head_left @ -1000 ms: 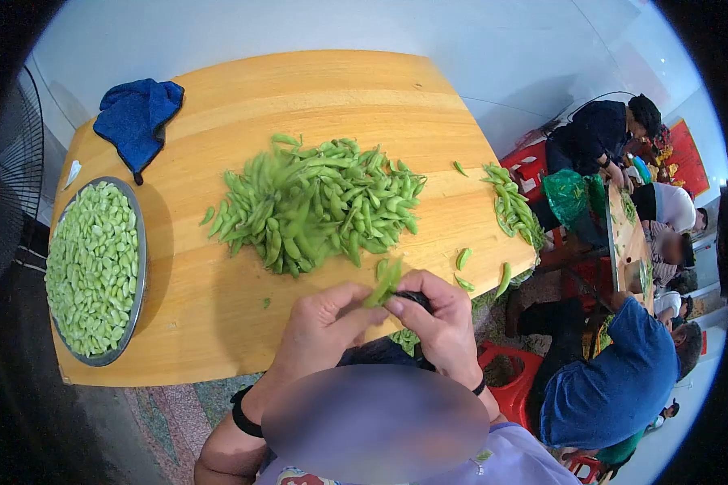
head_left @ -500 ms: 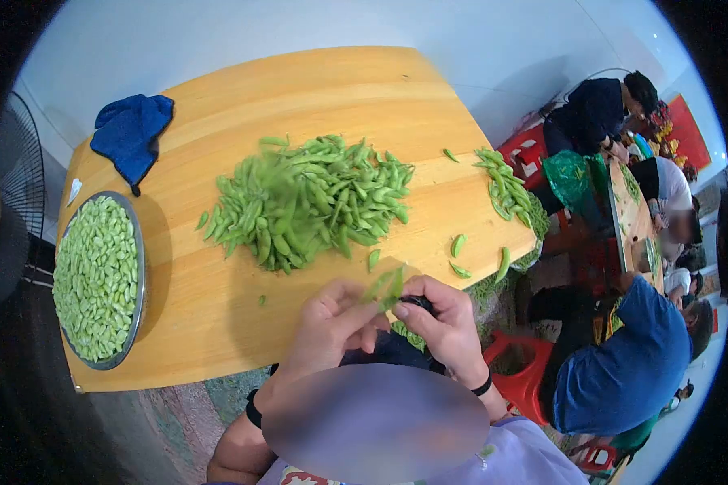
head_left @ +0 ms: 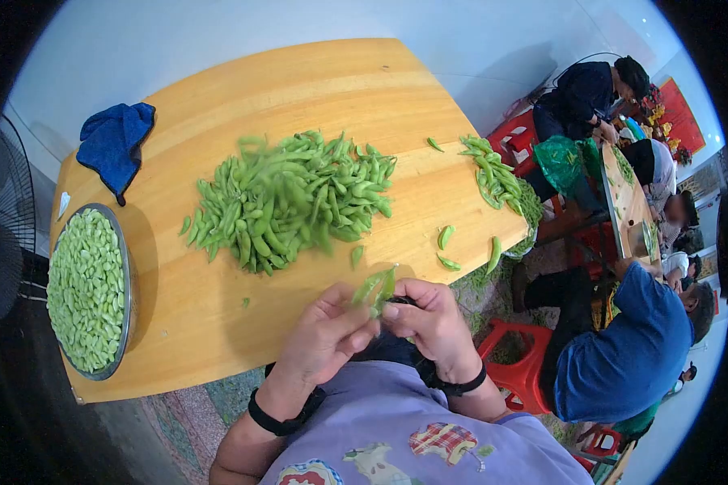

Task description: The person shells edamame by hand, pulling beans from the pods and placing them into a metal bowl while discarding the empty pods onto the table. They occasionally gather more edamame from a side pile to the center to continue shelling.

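Close to the table's near edge, my left hand and my right hand meet around a green soybean pod that looks split apart. Fingers of both hands are closed on it. Something dark shows beside my right fingers; I cannot make out what it is. Beyond my hands lies a large heap of soybean pods. A metal basin full of shelled green beans stands at the table's left end.
The wooden table carries a blue cloth at the far left and more pods at its right edge. A fan stands left. Right are a red stool and a seated person in blue, with others farther off.
The view has shifted slightly, so the table sits farther left. My hands stay together at the pod, which now shows wider apart between them.
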`<state>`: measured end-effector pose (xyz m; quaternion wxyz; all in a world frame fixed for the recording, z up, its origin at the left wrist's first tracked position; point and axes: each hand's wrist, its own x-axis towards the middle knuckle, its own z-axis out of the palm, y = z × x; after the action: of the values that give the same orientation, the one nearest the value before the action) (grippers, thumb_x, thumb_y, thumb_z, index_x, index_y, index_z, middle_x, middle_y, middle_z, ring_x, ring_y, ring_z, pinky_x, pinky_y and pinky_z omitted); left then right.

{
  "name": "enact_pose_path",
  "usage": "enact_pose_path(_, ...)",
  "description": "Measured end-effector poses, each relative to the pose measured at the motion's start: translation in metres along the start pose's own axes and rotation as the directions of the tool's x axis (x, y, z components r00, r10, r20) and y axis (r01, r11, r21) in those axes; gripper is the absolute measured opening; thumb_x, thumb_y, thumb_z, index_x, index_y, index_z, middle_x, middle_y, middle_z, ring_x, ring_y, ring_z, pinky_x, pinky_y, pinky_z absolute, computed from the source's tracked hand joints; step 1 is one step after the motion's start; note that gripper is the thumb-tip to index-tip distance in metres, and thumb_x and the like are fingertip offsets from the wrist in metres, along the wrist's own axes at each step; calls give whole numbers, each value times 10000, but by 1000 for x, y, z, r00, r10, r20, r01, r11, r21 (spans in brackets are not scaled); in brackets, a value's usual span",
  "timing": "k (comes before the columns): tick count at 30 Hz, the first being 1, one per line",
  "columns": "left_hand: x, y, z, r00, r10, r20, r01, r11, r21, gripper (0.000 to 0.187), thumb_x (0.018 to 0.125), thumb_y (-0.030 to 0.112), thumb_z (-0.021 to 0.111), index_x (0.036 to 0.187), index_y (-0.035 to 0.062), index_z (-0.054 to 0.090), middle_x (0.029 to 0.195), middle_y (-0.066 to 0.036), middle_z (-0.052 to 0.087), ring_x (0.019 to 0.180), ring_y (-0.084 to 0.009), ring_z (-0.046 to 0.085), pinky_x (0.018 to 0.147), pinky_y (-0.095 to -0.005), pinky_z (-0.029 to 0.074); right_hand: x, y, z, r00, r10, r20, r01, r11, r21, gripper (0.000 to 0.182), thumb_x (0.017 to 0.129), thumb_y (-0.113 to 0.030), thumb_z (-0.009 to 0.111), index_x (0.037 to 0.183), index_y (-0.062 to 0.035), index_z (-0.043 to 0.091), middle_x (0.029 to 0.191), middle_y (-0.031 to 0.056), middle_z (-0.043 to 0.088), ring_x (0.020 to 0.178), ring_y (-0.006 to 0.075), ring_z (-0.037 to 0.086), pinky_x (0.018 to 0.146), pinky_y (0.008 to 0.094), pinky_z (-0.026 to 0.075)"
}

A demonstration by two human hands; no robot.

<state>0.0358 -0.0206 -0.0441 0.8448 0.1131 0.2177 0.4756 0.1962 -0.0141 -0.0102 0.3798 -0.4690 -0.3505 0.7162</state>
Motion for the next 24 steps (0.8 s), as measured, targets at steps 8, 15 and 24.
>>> enact_pose_path(8, 5, -2, 7, 999, -28, -14, 31, 976, 216, 141, 799, -11, 545, 920, 39, 493, 779, -47, 548, 582, -92, 479, 489, -197, 381, -13, 7, -3, 900, -435, -3, 355, 738, -574, 145, 685, 11, 629, 821, 7, 577, 711, 145, 548, 629, 291, 556, 546, 329, 430)
enact_pose_path(15, -11, -1, 15, 999, -18, -33, 29, 924, 381, 164, 770, -11, 469, 922, 44, 500, 780, -14, 534, 619, -74, 477, 521, -188, 384, -37, -6, 0, 773, -634, 26, 443, 510, -737, 139, 686, 11, 622, 819, 12, 579, 732, 134, 570, 654, 257, 574, 585, 310, 443)
enact_pose_path(24, 33, 96, 19, 897, 288, 335, -250, -293, 923, 70, 782, 81, 543, 820, 33, 577, 731, -42, 521, 625, -148, 500, 552, -258, 396, -38, -21, -61, 695, -623, -359, 223, 662, -716, 395, 745, 18, 569, 1135, 58, 521, 730, 55, 550, 666, 102, 491, 605, 222, 411)
